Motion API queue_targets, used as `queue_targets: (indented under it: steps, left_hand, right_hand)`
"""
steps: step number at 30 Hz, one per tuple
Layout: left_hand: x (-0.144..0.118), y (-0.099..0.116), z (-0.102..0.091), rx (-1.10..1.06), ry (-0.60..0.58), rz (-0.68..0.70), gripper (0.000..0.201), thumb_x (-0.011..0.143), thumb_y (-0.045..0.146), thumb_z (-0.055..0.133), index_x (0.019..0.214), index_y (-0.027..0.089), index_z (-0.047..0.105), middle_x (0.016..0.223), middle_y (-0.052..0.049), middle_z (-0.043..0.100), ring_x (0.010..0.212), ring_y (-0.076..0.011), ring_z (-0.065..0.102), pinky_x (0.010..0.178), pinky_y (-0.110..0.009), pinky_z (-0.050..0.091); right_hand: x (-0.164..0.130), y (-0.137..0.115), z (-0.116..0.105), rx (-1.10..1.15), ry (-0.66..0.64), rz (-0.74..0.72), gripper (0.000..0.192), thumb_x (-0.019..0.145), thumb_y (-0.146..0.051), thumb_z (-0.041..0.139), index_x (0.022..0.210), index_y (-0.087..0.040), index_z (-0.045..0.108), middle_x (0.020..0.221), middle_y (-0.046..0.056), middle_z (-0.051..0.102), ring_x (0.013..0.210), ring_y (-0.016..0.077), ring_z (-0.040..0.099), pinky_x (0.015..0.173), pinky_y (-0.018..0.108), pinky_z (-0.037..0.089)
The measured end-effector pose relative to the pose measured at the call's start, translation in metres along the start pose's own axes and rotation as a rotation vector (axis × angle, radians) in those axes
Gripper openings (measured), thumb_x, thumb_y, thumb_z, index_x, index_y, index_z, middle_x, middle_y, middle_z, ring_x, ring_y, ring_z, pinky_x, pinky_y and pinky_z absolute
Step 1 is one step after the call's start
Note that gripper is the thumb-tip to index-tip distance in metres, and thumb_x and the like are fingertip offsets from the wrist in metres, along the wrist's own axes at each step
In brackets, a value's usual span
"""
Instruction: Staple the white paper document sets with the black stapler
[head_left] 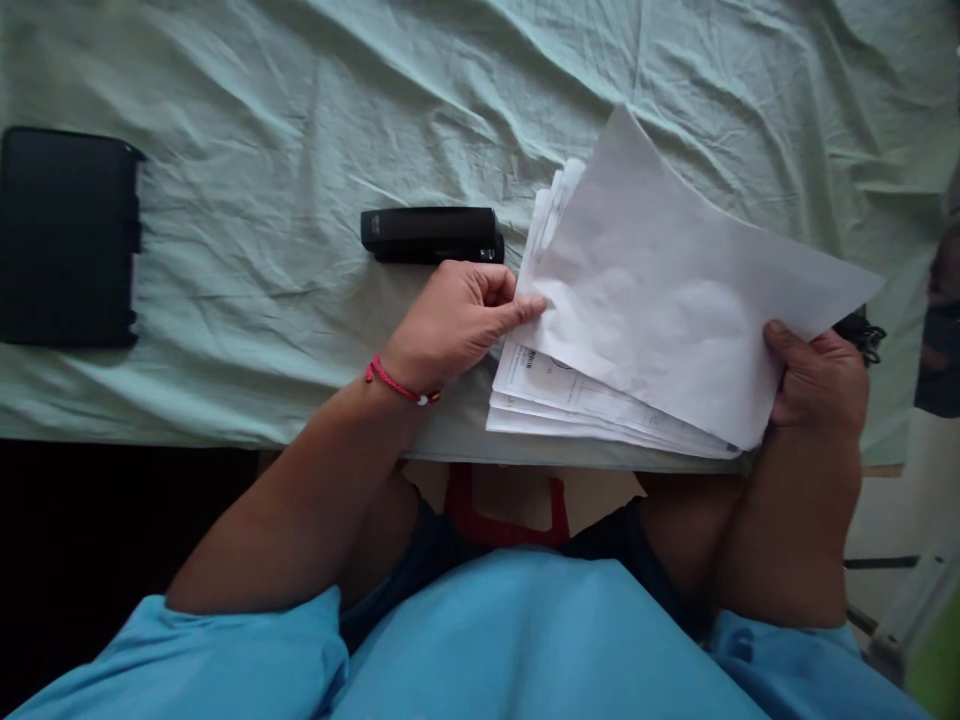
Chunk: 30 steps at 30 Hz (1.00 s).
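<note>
A blank white sheet of paper (pixel 675 260) lies tilted over a stack of papers (pixel 555 390), whose lower sheets carry some print. My left hand (pixel 465 315) pinches the sheet's left edge between thumb and curled fingers; whether it also grips sheets beneath is hard to see. At the right, my right hand (pixel 817 380) is closed on the sheet's lower right side, thumb on top and fingers hidden under it. Just beyond my left hand lies a black stapler (pixel 431 235), touched by neither hand.
A green cloth (pixel 262 200) with many wrinkles covers the table. On the far left rests a flat black case (pixel 67 240). Some dark cord (pixel 866 335) shows behind my right hand. The table's front edge runs just below the papers, above my lap.
</note>
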<state>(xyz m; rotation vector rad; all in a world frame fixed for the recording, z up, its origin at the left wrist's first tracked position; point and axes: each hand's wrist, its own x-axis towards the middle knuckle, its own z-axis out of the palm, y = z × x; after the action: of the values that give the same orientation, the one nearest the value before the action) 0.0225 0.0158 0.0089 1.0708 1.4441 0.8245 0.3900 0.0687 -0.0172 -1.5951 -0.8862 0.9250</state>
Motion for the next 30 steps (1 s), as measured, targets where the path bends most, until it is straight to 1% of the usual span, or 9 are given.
queue_targets:
  steps: [2,5,10,13,18,20,23,24,30]
  left_hand:
    - [-0.001,0.002,0.0,0.048,0.039,0.002,0.046,0.092,0.04,0.077,0.058,0.02,0.053,0.058,0.003,0.045,0.057,-0.0102,0.035,0.052,-0.027,0.027]
    - [-0.002,0.007,-0.001,0.07,0.033,-0.009,0.049,0.096,0.038,0.072,0.056,0.02,0.051,0.057,0.003,0.043,0.056,-0.0098,0.034,0.053,-0.027,0.028]
    - [0.001,0.011,-0.003,0.024,-0.128,-0.088,0.019,0.081,0.019,0.081,0.07,0.018,0.065,0.068,0.002,0.063,0.063,-0.0107,0.052,0.06,-0.024,0.04]
    - [0.002,0.01,-0.004,0.078,-0.078,-0.081,0.025,0.084,0.019,0.078,0.064,0.018,0.064,0.064,0.002,0.059,0.06,-0.0094,0.047,0.059,-0.024,0.036]
    - [0.0,0.012,-0.004,0.112,-0.007,-0.09,0.042,0.094,0.03,0.074,0.056,0.018,0.059,0.057,0.003,0.05,0.056,-0.0082,0.039,0.055,-0.026,0.031]
    - [0.0,0.014,-0.004,0.084,-0.032,-0.11,0.036,0.092,0.028,0.076,0.06,0.018,0.062,0.059,0.003,0.053,0.057,-0.0083,0.043,0.056,-0.025,0.033]
    - [0.0,0.015,-0.005,0.001,-0.12,-0.153,0.012,0.08,0.015,0.08,0.073,0.017,0.07,0.071,0.001,0.068,0.066,-0.0106,0.057,0.063,-0.023,0.042]
    - [0.001,0.015,-0.005,-0.009,-0.135,-0.16,0.01,0.077,0.013,0.08,0.074,0.017,0.071,0.074,0.0,0.071,0.068,-0.0114,0.059,0.065,-0.023,0.044]
    - [0.003,0.013,-0.006,0.173,-0.035,-0.104,0.027,0.087,0.025,0.077,0.064,0.018,0.065,0.063,0.001,0.063,0.062,-0.011,0.051,0.06,-0.024,0.039]
  right_hand:
    - [0.0,0.0,-0.001,-0.005,0.006,-0.002,0.041,0.053,-0.028,0.091,0.089,-0.014,0.08,0.095,0.003,0.08,0.081,0.0106,0.073,0.076,0.019,0.065]
    - [0.001,0.0,-0.002,-0.014,0.024,-0.015,0.037,0.054,-0.028,0.09,0.087,-0.016,0.08,0.097,0.003,0.08,0.083,0.0112,0.073,0.077,0.021,0.065]
    - [0.003,0.001,-0.006,-0.026,0.04,-0.037,0.035,0.058,-0.027,0.089,0.09,-0.016,0.079,0.095,0.002,0.078,0.092,0.0129,0.073,0.099,0.029,0.066]
    - [0.002,0.001,-0.006,-0.018,0.037,-0.051,0.035,0.06,-0.026,0.087,0.092,-0.014,0.079,0.098,0.004,0.078,0.097,0.0139,0.074,0.11,0.033,0.062]
    - [0.002,0.002,-0.005,-0.01,0.035,-0.037,0.034,0.061,-0.025,0.087,0.091,-0.012,0.077,0.099,0.006,0.077,0.096,0.0151,0.074,0.104,0.032,0.065]
    - [0.003,0.002,-0.006,-0.005,0.054,-0.041,0.032,0.062,-0.025,0.086,0.091,-0.012,0.077,0.099,0.006,0.077,0.095,0.0151,0.073,0.103,0.033,0.065]
    - [0.006,0.003,-0.009,-0.003,0.08,-0.052,0.033,0.062,-0.024,0.085,0.092,-0.013,0.078,0.099,0.005,0.077,0.094,0.0147,0.073,0.108,0.035,0.064]
    - [0.007,0.003,-0.009,-0.004,0.083,-0.054,0.034,0.061,-0.024,0.085,0.092,-0.013,0.078,0.098,0.004,0.077,0.094,0.0147,0.073,0.11,0.035,0.063]
    - [0.005,0.002,-0.007,0.004,0.09,-0.053,0.032,0.06,-0.027,0.086,0.089,-0.015,0.078,0.096,0.003,0.077,0.095,0.0168,0.074,0.107,0.038,0.065]
